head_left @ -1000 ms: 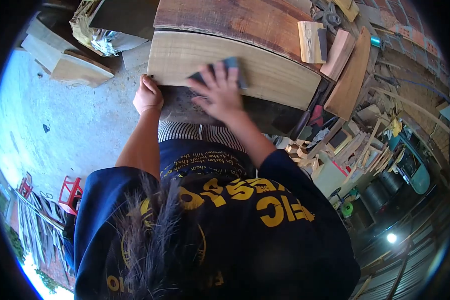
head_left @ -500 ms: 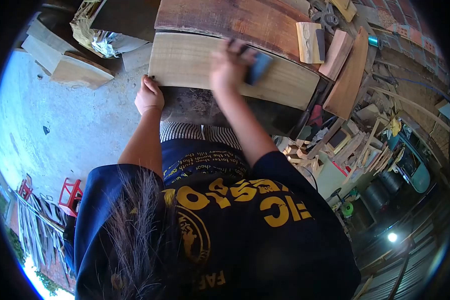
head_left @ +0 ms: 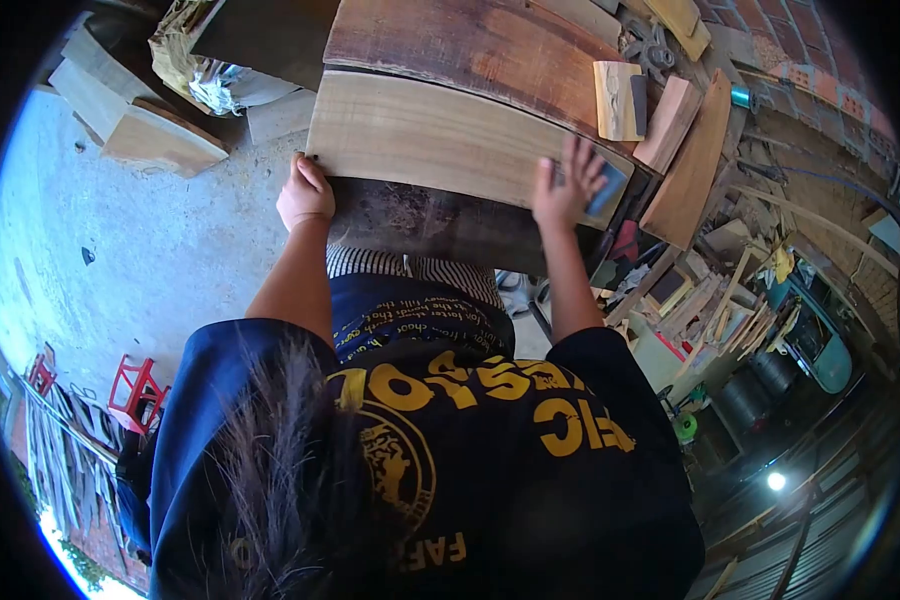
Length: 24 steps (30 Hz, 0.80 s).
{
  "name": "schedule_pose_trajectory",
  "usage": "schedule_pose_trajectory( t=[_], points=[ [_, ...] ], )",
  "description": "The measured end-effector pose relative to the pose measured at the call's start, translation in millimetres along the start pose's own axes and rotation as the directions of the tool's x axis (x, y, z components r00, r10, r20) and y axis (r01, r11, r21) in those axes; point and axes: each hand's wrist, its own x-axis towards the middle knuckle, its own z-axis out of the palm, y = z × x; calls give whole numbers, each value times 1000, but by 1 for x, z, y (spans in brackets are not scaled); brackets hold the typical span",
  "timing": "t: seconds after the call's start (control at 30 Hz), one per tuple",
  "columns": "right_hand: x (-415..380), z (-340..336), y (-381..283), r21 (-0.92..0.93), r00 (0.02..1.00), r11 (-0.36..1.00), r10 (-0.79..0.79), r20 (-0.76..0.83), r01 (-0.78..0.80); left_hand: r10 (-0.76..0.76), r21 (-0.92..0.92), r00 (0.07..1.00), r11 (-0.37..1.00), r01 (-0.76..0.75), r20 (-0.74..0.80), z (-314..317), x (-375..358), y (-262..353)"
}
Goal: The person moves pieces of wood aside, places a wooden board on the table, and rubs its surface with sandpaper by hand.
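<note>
A pale wooden board lies across the dark work surface in front of me. My left hand is closed on its near left corner, with the thumb along the edge. Over the board's right end is my right hand, slightly blurred, fingers spread and pressed onto a flat blue-grey piece of sandpaper. The sandpaper rests on the wood, and part of it is hidden beneath the fingers. Right behind the pale board lies a wider reddish-brown board.
At the right end stand a small block with a dark strip, a reddish wood block and a long offcut. Loose boards lie on the concrete floor at left. A scrap-wood pile is at right.
My right hand has slid the sandpaper from the middle of the board to its right end, and its fingers have spread. My left hand stays on the left corner.
</note>
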Motion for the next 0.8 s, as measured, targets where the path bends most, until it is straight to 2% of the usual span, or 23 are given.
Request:
schedule_pose_trajectory(
  t=[0.03,0.07,0.13,0.2,0.3,0.33,0.4,0.47,0.53,0.57,0.6,0.63,0.67,0.7,0.73,0.77,0.8],
  points=[
    [-4,1,18,-7,995,996,93,-35,-93,11,-13,1000,1000,-11,6,0,0,0],
    [-5,1,21,-10,995,996,91,-44,-92,26,-29,1000,999,-25,11,1,0,2],
    [-3,0,23,33,974,979,202,-100,-200,35,-38,999,999,-35,14,1,1,2],
    [-4,0,25,32,970,975,220,-105,-218,48,-41,999,998,-47,17,1,0,3],
    [1,-1,25,-81,960,957,281,23,-278,53,-35,999,998,-53,0,0,-1,4],
    [8,1,20,-65,959,957,283,7,-282,50,-32,998,998,-51,-32,2,-2,4],
    [21,9,8,4,809,809,587,-10,-587,67,-58,998,996,-67,-6,1,-1,2],
    [29,8,-7,17,767,767,641,-17,-641,87,-67,995,994,-89,-39,1,-3,4],
    [33,13,-16,-74,740,738,659,-134,-671,94,-72,996,993,-95,-6,-1,-3,4],
    [36,6,-21,-73,719,715,686,-112,-695,133,-96,991,986,-134,-16,-3,-4,4],
    [36,3,-23,-83,720,715,684,-119,-694,90,-31,996,995,-91,-9,3,1,-4],
    [36,4,-22,-81,724,720,679,-122,-689,190,-10,981,982,-190,-32,0,4,-7],
    [36,6,-20,-82,725,721,677,-127,-688,272,92,944,962,-259,-185,5,7,-9],
    [36,8,-19,-91,725,721,675,-135,-687,256,230,918,955,-190,-304,-3,0,10],
    [35,8,-18,-108,731,724,668,-140,-682,305,145,909,951,-274,-283,-25,-10,38],
    [35,6,-19,-106,734,727,665,-138,-678,388,-261,890,857,-444,-238,-45,-20,68],
    [34,13,-15,-127,737,726,660,-147,-676,436,-547,894,725,-419,-107,-64,-36,105]
  ],
)
